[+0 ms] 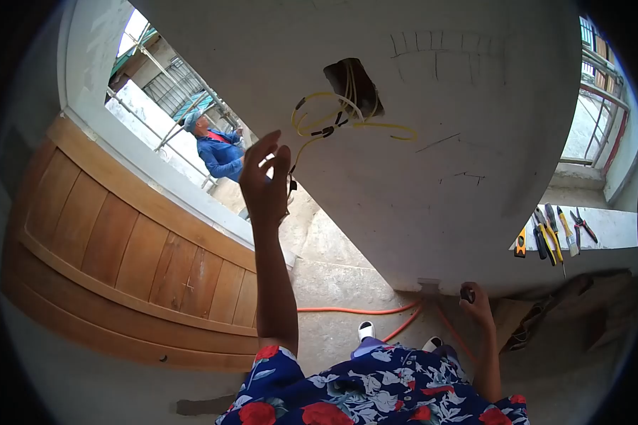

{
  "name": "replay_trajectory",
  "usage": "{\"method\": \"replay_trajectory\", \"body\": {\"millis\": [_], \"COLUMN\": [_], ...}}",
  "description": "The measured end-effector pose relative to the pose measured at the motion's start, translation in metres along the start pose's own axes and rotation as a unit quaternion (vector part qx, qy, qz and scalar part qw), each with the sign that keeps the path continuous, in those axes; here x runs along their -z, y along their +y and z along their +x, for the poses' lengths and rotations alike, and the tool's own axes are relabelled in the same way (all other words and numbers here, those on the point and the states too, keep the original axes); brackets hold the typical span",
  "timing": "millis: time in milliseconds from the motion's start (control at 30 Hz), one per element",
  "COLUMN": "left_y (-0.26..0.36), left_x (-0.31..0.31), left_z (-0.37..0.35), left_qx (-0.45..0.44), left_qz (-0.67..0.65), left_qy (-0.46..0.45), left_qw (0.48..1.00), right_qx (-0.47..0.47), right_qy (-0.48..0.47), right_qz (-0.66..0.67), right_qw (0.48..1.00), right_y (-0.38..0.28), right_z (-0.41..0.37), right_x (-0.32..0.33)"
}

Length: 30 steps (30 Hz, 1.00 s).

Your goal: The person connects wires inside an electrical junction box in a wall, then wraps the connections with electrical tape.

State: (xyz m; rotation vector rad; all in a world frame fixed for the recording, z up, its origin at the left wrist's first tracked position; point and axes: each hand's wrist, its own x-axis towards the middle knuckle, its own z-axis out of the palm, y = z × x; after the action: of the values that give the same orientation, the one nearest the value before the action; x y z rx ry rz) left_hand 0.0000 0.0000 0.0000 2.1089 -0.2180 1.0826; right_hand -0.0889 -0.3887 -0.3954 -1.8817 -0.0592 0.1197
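Note:
My left hand (266, 173) is raised beside the wall, its fingers apart and slightly curled, just left of the loose yellow wires (312, 117). These wires come out of a dark square hole (354, 85) in the white wall and carry bits of black tape. One strand hangs down close to my fingers; I see no clear grip on it. Lower right, my right hand (477, 304) is closed around a small black object (467, 294), possibly a roll of tape.
Pliers (547, 237), cutters (582, 225), a brush (568, 232) and other tools lie on the right ledge. Orange conduit (354, 309) crosses the floor. A wooden door (120, 227) stands left. Another person (220, 152) in blue is outside near scaffolding.

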Motion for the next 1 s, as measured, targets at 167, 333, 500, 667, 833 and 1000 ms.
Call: {"method": "replay_trajectory", "body": {"millis": [167,333,500,667,833,1000], "left_y": [0.034,0.069,0.078,0.074,0.071,0.072], "left_x": [0.022,0.012,0.018,0.025,0.036,0.034], "left_z": [0.022,0.05,0.07,0.084,0.103,0.079], "left_qx": [-0.107,-0.202,-0.2,-0.142,-0.204,-0.248], "left_qz": [-0.057,0.062,0.128,-0.1,-0.192,-0.196], "left_qy": [-0.05,-0.139,-0.194,-0.101,-0.095,-0.144], "left_qw": [0.991,0.968,0.952,0.98,0.955,0.938], "right_qx": [-0.026,-0.01,-0.014,-0.042,0.058,0.263], "right_qy": [-0.029,0.013,0.027,-0.033,-0.053,0.029], "right_qz": [-0.06,-0.028,-0.014,0.045,0.199,0.131], "right_qw": [0.997,0.999,0.999,0.998,0.977,0.955], "right_y": [0.005,0.023,0.018,0.001,-0.101,-0.227], "right_z": [-0.016,-0.039,-0.058,-0.046,-0.008,0.021], "right_x": [0.004,-0.004,-0.013,-0.027,-0.026,-0.006]}}
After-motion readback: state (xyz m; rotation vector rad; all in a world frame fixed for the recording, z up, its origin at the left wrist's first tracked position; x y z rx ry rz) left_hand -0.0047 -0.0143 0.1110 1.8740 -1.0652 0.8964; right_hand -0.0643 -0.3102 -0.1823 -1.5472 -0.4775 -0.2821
